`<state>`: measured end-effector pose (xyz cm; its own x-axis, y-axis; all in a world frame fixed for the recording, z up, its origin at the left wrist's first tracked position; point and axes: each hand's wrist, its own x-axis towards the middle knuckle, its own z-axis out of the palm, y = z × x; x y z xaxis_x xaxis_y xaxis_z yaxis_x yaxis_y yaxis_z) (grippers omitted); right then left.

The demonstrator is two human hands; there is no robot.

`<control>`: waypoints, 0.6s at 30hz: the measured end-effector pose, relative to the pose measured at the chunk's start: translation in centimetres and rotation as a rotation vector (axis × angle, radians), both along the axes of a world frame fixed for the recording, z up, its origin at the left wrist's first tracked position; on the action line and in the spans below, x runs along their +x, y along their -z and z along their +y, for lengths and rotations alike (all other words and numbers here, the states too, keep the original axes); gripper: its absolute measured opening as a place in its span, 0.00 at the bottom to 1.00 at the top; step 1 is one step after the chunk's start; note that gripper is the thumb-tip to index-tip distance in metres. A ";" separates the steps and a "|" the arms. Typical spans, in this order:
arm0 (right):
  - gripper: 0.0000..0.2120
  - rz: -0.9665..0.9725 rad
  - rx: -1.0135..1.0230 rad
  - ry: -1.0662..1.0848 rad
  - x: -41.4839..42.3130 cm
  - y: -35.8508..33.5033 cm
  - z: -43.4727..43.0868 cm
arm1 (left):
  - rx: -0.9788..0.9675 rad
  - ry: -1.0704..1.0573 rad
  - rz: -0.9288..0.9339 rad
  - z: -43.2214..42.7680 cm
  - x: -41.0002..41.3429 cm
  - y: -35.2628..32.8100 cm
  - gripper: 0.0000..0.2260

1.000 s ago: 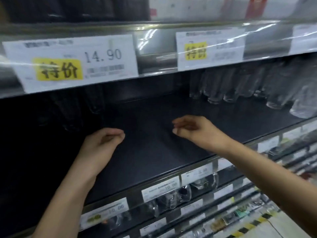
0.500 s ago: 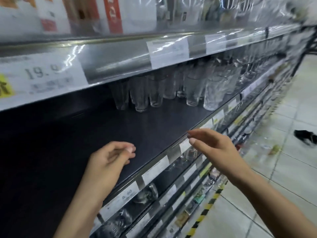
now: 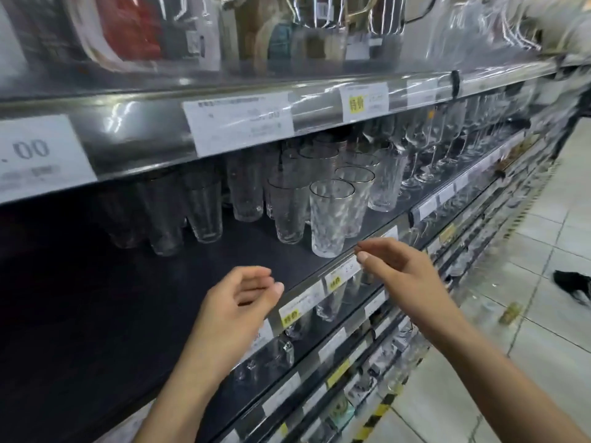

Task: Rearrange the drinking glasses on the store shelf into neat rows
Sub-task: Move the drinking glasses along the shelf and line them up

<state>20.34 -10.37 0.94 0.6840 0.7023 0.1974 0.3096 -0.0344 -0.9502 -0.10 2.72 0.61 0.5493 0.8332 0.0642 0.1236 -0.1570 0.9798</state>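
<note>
Dark shelf carries glasses in an uneven cluster on its right part; front glass stands near the edge. Left hand hovers at the shelf edge, grip loosely curled, holding nothing. Right hand hovers near the front glass, grip relaxed, wide, holding nothing.

The left hand and right hand hover empty at the front edge of the dark shelf, loosely curled. A patterned glass stands upright near the right hand, with clustered tumblers behind it.
</note>
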 end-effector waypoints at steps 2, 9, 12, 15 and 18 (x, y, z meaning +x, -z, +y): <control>0.07 0.005 0.010 0.011 3.2 0.2 0.7 | 0.003 -0.009 0.008 -0.2 3.5 0.3 0.13; 0.13 0.038 0.048 0.057 11.0 1.5 3.9 | 0.088 -0.236 0.051 -1.3 12.7 1.9 0.29; 0.20 0.006 0.050 0.050 12.7 2.2 5.6 | 0.145 -0.353 0.098 -1.3 15.5 2.2 0.34; 0.26 0.032 0.062 0.009 13.6 2.9 7.4 | 0.179 -0.424 0.160 -1.0 17.6 2.3 0.39; 0.28 0.012 0.056 -0.023 14.1 3.3 8.8 | 0.211 -0.466 0.209 -1.0 19.1 2.1 0.40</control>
<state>34.42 -1.59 -2.40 0.6699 0.7064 0.2286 0.2986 0.0256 -0.9540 18.97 1.76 -1.45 0.1441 0.9720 0.1855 0.4160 -0.2296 0.8799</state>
